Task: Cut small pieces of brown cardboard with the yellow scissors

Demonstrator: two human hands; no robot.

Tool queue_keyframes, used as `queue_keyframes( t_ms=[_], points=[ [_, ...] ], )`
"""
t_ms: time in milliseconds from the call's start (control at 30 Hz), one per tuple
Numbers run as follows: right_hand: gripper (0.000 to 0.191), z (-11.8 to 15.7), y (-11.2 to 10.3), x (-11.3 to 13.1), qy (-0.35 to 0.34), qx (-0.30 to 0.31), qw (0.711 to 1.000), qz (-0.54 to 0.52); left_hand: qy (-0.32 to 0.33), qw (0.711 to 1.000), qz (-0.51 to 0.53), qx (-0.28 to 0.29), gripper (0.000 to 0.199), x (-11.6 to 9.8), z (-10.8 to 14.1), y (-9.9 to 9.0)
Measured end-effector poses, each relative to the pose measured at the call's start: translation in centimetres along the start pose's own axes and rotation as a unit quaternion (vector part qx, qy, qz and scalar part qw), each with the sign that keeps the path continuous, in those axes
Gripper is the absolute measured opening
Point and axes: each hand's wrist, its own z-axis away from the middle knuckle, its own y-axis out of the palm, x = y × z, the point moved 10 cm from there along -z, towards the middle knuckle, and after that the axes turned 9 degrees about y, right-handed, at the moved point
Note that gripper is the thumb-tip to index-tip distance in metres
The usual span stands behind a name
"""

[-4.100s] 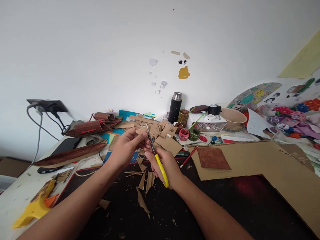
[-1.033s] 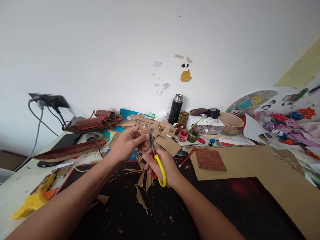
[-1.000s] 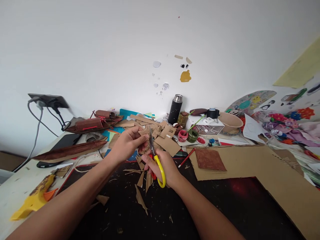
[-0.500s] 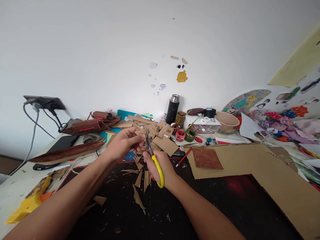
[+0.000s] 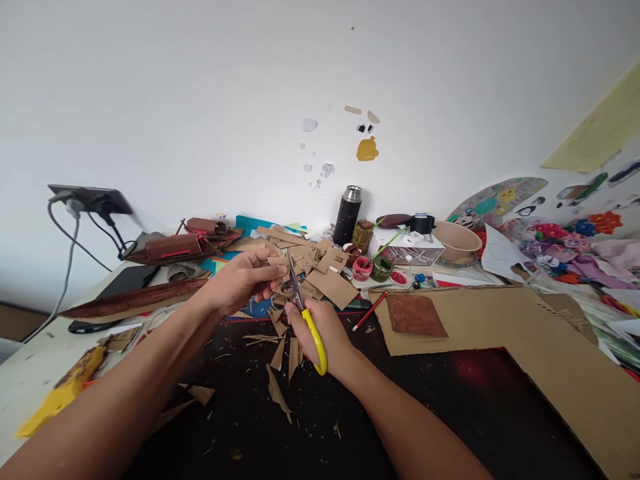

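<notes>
Scissors (image 5: pixel 296 283) with yellow handles are in my right hand (image 5: pixel 327 333), its fingers wrapped through the loops and the blades pointing away from me. My left hand (image 5: pixel 245 280) pinches a small cardboard piece (image 5: pixel 279 262), which lies right beside the blades. Much of that piece is hidden by the fingers. Behind and below both hands spread many cardboard scraps (image 5: pixel 333 287). Thin offcuts (image 5: pixel 279 353) lie on the dark mat (image 5: pixel 240 427) nearer to me.
A large cardboard sheet (image 5: pixel 465 320) carrying a brown-painted square (image 5: pixel 416 315) lies right, beside a red pencil (image 5: pixel 370 311). Paint jars (image 5: pixel 362 269) and a black flask (image 5: pixel 347 217) stand behind. Leftward are a brown model boat (image 5: pixel 175 248) and a yellow glue gun (image 5: pixel 63 393).
My left hand has shifted slightly and turned around the cardboard piece beside the blades. The scissors have stayed in my right hand, almost in place. The view has moved a little.
</notes>
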Motion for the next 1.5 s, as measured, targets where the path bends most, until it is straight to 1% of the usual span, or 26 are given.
queue_keyframes(
  t_ms=[100,233,333,433,533,700,800,900,1000,1333,1500],
  points=[
    [0.031,0.0,0.0,0.0,-0.007,-0.002,1.0,0.002,-0.001,1.0,0.001,-0.001,0.037,0.1,0.0,0.0],
    [0.03,-0.1,-0.2,-0.1,-0.016,-0.015,1.0,-0.022,0.015,1.0,0.003,-0.023,0.035,0.3,0.0,0.1],
    [0.03,-0.2,-0.4,-0.3,-0.018,-0.028,0.999,-0.017,0.036,0.999,-0.01,-0.036,0.035,0.3,0.1,0.3],
    [0.026,-0.4,-0.6,-0.2,-0.029,-0.034,0.999,0.002,0.068,0.996,-0.028,-0.052,0.031,-0.2,0.2,0.3],
    [0.024,-0.4,-0.6,0.0,-0.038,-0.024,0.999,0.018,0.084,0.994,-0.028,-0.064,0.028,-0.4,0.2,0.2],
    [0.021,-0.3,-0.7,0.2,-0.036,-0.011,0.999,0.038,0.087,0.994,-0.025,-0.06,0.029,-0.2,0.2,0.3],
    [0.022,-0.3,-0.8,0.1,-0.028,-0.008,0.998,0.054,0.095,0.993,-0.046,-0.056,0.03,-0.3,0.2,0.4],
    [0.023,-0.4,-1.1,0.1,-0.024,-0.015,0.996,0.087,0.092,0.992,-0.065,-0.053,0.03,-0.5,0.3,0.4],
    [0.023,-0.4,-1.4,0.2,-0.032,-0.026,0.993,0.109,0.087,0.993,-0.057,-0.048,0.031,-0.7,0.3,0.4],
    [0.024,-0.1,-0.7,0.4,-0.025,-0.007,0.997,0.076,0.056,0.997,-0.039,-0.047,0.036,-0.2,0.2,0.1],
    [0.026,-0.4,-0.1,-0.5,-0.009,-0.002,0.998,0.066,0.042,0.998,-0.039,-0.04,0.037,0.7,-0.2,-0.2]
  ],
)
